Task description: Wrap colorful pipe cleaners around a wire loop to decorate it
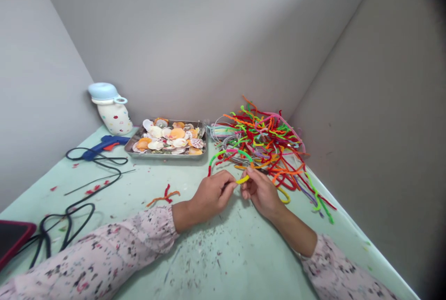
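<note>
Between my hands is a hoop (231, 151) wrapped in red, green, pink, orange and yellow fuzzy pipe cleaner; it arches up behind my fingers. My left hand (216, 192) is closed, pinching the near side of the hoop beside its yellow stretch. With fingers curled, my right hand (262, 192) grips the other end of the yellow pipe cleaner (243, 179) wrapped there. A yellow loop (285, 195) shows beyond my right wrist; whether it joins the held strand is hidden.
Behind the hands lies a heap of coloured pipe cleaners (265, 140). A metal tray (165, 155) holds seashells. To the left are a white bottle (114, 116), a blue glue gun (104, 146), a black cord (69, 211) and a red-edged device (30, 230). Twisted scraps (165, 196) lie nearby.
</note>
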Tool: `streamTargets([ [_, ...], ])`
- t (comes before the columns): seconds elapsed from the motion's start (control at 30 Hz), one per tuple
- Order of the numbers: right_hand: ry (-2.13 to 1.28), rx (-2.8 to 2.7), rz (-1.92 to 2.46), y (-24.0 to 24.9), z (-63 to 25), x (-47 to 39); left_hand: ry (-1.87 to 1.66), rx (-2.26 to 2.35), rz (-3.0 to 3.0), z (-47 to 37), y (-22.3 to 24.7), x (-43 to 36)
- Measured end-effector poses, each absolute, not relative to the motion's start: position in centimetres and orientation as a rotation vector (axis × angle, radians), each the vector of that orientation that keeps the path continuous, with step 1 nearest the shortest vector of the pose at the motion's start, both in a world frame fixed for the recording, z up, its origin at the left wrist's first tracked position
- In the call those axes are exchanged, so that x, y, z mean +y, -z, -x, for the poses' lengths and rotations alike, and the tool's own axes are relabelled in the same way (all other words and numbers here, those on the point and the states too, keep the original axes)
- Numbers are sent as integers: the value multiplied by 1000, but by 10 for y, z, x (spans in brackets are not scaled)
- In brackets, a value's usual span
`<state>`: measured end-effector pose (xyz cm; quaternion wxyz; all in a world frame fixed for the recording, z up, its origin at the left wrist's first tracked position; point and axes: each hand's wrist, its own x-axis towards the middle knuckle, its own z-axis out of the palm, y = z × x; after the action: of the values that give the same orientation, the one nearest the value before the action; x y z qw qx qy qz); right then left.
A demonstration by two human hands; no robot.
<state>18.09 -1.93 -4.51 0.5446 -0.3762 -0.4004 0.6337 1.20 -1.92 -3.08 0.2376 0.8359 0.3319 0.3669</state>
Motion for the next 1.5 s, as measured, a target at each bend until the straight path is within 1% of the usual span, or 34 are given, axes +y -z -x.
streamTargets([
  [0.43, -1558, -931, 893, 44, -182, -19, -1014, 916, -2370, -12, 30, -21],
  [1.5, -1565, -901, 832, 45, -182, -18, -1038, 919, -2412, -14, 35, -15],
])
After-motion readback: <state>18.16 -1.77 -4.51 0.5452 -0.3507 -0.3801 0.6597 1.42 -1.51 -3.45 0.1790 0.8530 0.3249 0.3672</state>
